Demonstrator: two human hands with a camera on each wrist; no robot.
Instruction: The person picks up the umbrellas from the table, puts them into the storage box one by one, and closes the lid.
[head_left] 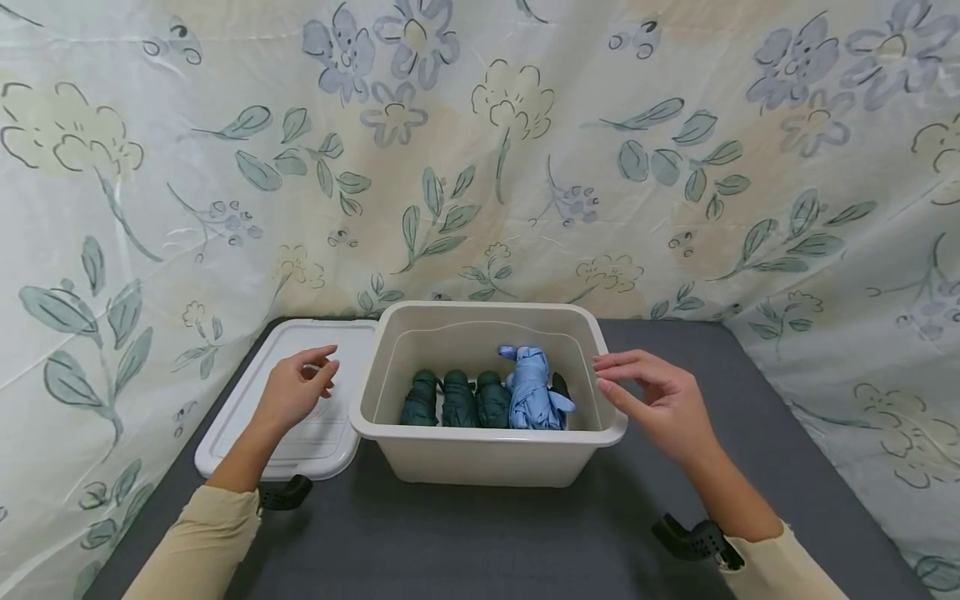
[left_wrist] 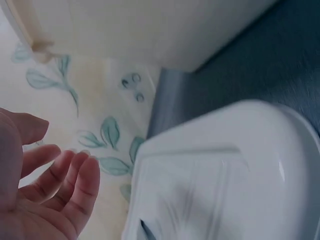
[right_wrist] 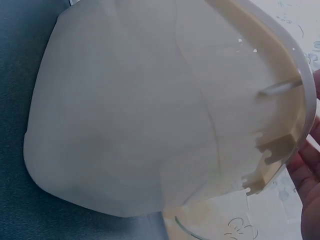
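A beige plastic bin (head_left: 487,458) stands in the middle of the table. Inside it, several dark green rolled fabric bundles (head_left: 459,400) stand in a row, with a light blue rolled bundle (head_left: 534,392) to their right. A narrow dark piece (head_left: 559,386) shows behind the blue one. My left hand (head_left: 296,387) hovers over the white lid (head_left: 318,425), fingers loosely bent and holding nothing. At the bin's right rim, my right hand (head_left: 660,400) has its fingertips right by the edge, fingers fairly straight. In the right wrist view its fingers (right_wrist: 302,172) are partly hidden behind the rim.
The lid lies flat left of the bin, its right edge beneath the bin's rim. A dark grey cloth (head_left: 465,542) covers the table. Behind and at both sides hangs a floral curtain (head_left: 450,167). Black straps (head_left: 693,540) sit on both wrists.
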